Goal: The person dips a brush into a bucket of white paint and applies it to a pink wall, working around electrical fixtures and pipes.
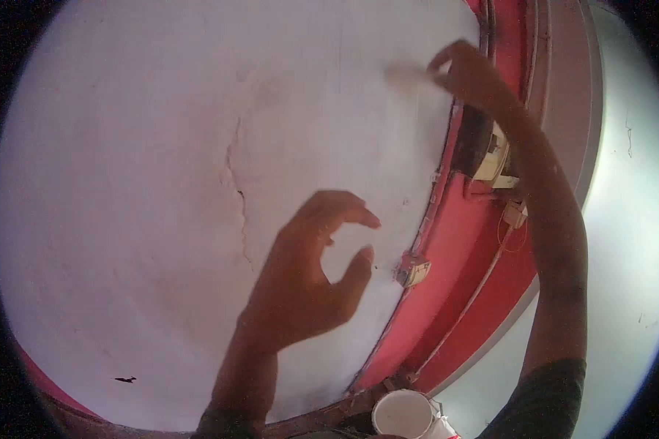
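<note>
My right hand [470,73] is raised to the upper part of a white wall [124,183], shut on a pale, motion-blurred tool [408,74] whose tip meets the wall; I cannot tell whether it is a brush or a scraper. My left hand [311,274] hovers lower in front of the same wall, fingers curled and apart, holding nothing. A thin crack [234,190] runs down the wall left of the left hand.
A red band [461,271] borders the white wall on the right, carrying small electrical boxes [413,269], a dark fitting [483,146] and a thin cable. A white cup-like container [403,413] sits at the bottom. A pale wall [630,241] lies further right.
</note>
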`<state>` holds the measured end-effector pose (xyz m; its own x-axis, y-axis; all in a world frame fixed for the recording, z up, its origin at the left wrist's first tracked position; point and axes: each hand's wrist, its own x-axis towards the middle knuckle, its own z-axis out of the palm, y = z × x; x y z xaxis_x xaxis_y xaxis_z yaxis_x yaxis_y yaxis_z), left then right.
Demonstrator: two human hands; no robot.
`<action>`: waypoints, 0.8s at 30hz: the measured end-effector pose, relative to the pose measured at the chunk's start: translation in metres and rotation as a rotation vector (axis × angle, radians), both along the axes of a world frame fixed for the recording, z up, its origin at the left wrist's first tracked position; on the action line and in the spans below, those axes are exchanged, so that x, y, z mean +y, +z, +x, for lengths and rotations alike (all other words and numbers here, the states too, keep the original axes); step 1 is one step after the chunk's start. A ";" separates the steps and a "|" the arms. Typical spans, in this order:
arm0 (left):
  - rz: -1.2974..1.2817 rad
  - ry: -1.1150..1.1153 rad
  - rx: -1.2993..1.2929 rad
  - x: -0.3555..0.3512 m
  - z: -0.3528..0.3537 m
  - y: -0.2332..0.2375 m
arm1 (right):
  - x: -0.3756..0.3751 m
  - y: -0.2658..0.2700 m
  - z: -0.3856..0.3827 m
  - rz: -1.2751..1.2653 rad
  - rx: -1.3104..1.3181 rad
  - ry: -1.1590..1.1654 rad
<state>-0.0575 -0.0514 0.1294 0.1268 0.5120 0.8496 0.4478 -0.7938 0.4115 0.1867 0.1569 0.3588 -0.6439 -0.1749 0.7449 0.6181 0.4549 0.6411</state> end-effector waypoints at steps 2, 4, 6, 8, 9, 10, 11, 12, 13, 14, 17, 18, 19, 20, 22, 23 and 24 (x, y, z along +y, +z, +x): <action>-0.020 -0.034 -0.030 0.002 0.005 -0.016 | -0.014 0.020 -0.010 0.000 0.145 -0.022; -0.050 -0.053 -0.050 0.004 0.006 -0.029 | -0.027 0.036 -0.016 -0.304 0.298 -0.136; -0.082 -0.070 -0.082 0.006 0.005 -0.038 | -0.011 0.030 -0.013 -0.208 0.271 -0.056; -0.132 -0.113 -0.122 0.007 0.001 -0.043 | -0.023 -0.011 -0.028 -0.148 0.250 -0.055; -0.125 -0.103 -0.115 0.008 -0.001 -0.044 | -0.027 -0.032 -0.036 -0.099 0.227 -0.063; -0.116 -0.092 -0.107 0.008 -0.003 -0.044 | -0.030 -0.057 -0.045 -0.013 0.176 -0.091; -0.102 -0.083 -0.098 0.010 -0.005 -0.043 | -0.034 -0.076 -0.053 -0.115 0.178 -0.031; -0.098 -0.094 -0.102 0.011 -0.007 -0.042 | -0.037 -0.098 -0.059 -0.223 0.183 0.027; -0.101 -0.103 -0.107 0.011 -0.009 -0.041 | -0.033 -0.121 -0.061 -0.362 0.223 -0.108; -0.096 -0.111 -0.113 0.012 -0.011 -0.039 | -0.033 -0.140 -0.062 -0.492 0.262 -0.243; -0.063 -0.147 -0.127 0.019 -0.012 -0.041 | -0.068 -0.191 -0.067 -0.791 0.211 -0.382; -0.079 -0.160 -0.123 0.019 -0.012 -0.041 | -0.070 -0.204 -0.063 -0.881 0.166 -0.371; -0.091 -0.175 -0.119 0.021 -0.012 -0.039 | -0.070 -0.215 -0.055 -0.919 0.083 -0.355; -0.104 -0.190 -0.114 0.021 -0.011 -0.038 | -0.068 -0.225 -0.044 -0.957 0.001 -0.337; -0.116 -0.204 -0.104 0.023 -0.011 -0.038 | -0.053 -0.237 -0.015 -0.980 -0.166 -0.290; -0.126 -0.208 -0.101 0.023 -0.011 -0.040 | -0.040 -0.241 0.002 -0.970 -0.254 -0.258; -0.139 -0.225 -0.095 0.023 -0.011 -0.042 | -0.031 -0.241 0.010 -0.960 -0.341 -0.224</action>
<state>-0.0688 -0.0281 0.0877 0.1734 0.5928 0.7864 0.2208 -0.8016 0.5556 0.1972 0.1258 0.1179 -0.7909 0.5441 0.2799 0.6052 0.7631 0.2268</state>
